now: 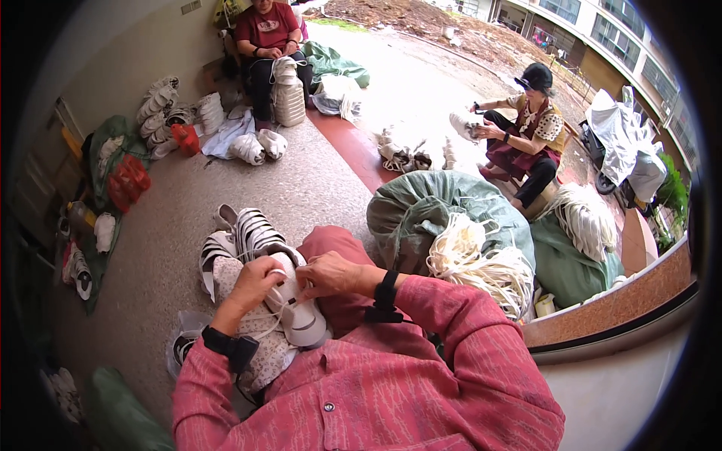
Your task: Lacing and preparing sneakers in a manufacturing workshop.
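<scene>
A white shoe (304, 322) lies across my lap, its rounded end toward my body. My left hand (256, 286) is closed in a pinch on a white shoelace at the shoe's upper, and the lace (263, 328) trails down over a floral cloth (259, 353) on my leg. On the shoe's other side, my right hand (332, 275) has its fingers pinched together against the upper; what lies between them is hidden. Just beyond my left hand, a group of nested white shoes (252, 229) with dark gaps leans by my knee.
At my right a green sack (440, 199) bears a heap of white laces (481, 259); another lace bundle (583, 218) lies behind. Two people sit ahead, one with stacked shoes (288, 94), one holding shoes (465, 124). Red bags (128, 183) and more shoes (162, 113) line the left wall.
</scene>
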A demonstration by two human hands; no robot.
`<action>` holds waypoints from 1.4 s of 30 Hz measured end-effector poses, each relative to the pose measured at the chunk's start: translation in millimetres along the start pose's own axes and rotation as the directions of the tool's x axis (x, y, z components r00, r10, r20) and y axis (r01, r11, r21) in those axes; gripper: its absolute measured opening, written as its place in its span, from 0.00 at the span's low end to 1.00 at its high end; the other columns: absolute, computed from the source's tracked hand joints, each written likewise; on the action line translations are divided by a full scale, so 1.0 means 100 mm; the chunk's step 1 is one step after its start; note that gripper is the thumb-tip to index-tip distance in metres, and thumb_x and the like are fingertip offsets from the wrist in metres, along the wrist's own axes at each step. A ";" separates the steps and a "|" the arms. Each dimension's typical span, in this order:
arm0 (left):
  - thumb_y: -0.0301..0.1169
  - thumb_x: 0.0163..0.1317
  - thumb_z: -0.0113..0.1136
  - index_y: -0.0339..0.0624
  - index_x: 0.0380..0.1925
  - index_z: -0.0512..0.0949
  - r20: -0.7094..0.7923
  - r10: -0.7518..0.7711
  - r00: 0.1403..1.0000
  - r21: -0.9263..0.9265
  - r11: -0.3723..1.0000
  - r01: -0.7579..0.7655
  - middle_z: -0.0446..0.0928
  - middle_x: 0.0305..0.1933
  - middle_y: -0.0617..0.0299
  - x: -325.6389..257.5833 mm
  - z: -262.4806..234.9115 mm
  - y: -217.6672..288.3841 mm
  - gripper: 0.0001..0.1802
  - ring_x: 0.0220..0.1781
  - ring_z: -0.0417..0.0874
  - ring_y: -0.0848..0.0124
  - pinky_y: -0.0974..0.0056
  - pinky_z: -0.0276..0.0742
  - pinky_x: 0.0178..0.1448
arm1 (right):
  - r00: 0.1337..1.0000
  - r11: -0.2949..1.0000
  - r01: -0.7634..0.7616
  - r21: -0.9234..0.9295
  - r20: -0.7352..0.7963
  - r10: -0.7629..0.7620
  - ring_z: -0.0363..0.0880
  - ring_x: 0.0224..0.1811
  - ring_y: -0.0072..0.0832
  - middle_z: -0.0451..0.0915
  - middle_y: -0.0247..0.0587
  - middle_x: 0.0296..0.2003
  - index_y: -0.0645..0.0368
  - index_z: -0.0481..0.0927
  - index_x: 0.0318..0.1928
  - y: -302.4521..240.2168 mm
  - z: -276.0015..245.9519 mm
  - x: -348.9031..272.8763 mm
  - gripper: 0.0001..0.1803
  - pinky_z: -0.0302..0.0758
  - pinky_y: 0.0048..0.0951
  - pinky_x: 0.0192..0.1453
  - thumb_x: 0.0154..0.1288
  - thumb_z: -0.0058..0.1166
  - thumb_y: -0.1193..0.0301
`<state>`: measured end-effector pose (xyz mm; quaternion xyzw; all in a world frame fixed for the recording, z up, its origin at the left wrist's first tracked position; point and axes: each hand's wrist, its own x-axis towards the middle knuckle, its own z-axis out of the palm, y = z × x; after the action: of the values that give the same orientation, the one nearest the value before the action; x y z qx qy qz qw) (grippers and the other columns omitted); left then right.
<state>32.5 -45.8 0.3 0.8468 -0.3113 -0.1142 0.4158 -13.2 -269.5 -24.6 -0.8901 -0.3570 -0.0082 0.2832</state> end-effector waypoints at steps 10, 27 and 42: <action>0.34 0.66 0.57 0.42 0.41 0.78 -0.153 -0.159 0.975 -0.506 0.860 0.061 0.72 0.29 0.76 -0.13 0.20 -0.14 0.08 0.27 0.66 0.87 0.79 0.63 0.30 | 0.990 0.990 -0.134 -0.042 0.039 0.136 0.78 0.31 0.44 0.77 0.43 0.27 0.56 0.75 0.34 -0.10 0.18 0.09 0.14 0.72 0.43 0.32 0.64 0.51 0.58; 0.36 0.73 0.45 0.40 0.50 0.74 -0.209 -0.112 0.971 -0.647 0.761 -0.052 0.65 0.22 0.72 -0.19 0.24 0.00 0.15 0.23 0.65 0.84 0.76 0.64 0.28 | 0.928 0.950 -0.197 0.243 -0.266 0.260 0.78 0.32 0.42 0.75 0.45 0.32 0.61 0.80 0.32 -0.14 0.25 0.05 0.08 0.72 0.39 0.36 0.58 0.58 0.69; 0.45 0.73 0.43 0.36 0.59 0.68 -0.188 -0.091 0.978 -0.750 0.656 -0.083 0.76 0.36 0.67 -0.45 0.18 -0.19 0.25 0.34 0.74 0.82 0.76 0.72 0.43 | 0.952 0.594 -0.145 0.792 -0.052 0.302 0.76 0.25 0.16 0.80 0.33 0.27 0.63 0.78 0.40 -0.87 -0.42 0.61 0.06 0.73 0.18 0.27 0.64 0.57 0.74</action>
<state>-2.4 -20.3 -29.1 0.6057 -0.1884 -0.1445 0.7594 -15.4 -201.4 67.0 -0.7119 -0.1830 0.1023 0.6702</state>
